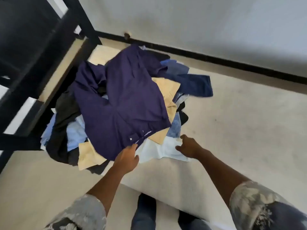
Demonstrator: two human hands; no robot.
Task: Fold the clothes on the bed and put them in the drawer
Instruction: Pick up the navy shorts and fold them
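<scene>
Touching the near waistband edge of the purple trousers [126, 97], the left hand [127, 159] has its fingers against the cloth and its thumb spread to the side; whether it actually pinches the fabric cannot be told through the blur. Just right of that waistband, the right hand [189, 146] sits on a pale blue garment [157, 151] with its fingers bent into it, and its grip cannot be told either.

The trousers lie on top of a loose heap of unfolded clothes, their legs running away from the person. A tan garment [88, 156] pokes out from under them at the near left and again on their right side. A black garment [64, 113] lies to their left, a light denim piece [176, 128] just beside their right edge, and dark blue jeans [196, 87] beyond them on the right. The heap rests on the bed [240, 130], whose black frame [33, 47] rises left of the trousers.
</scene>
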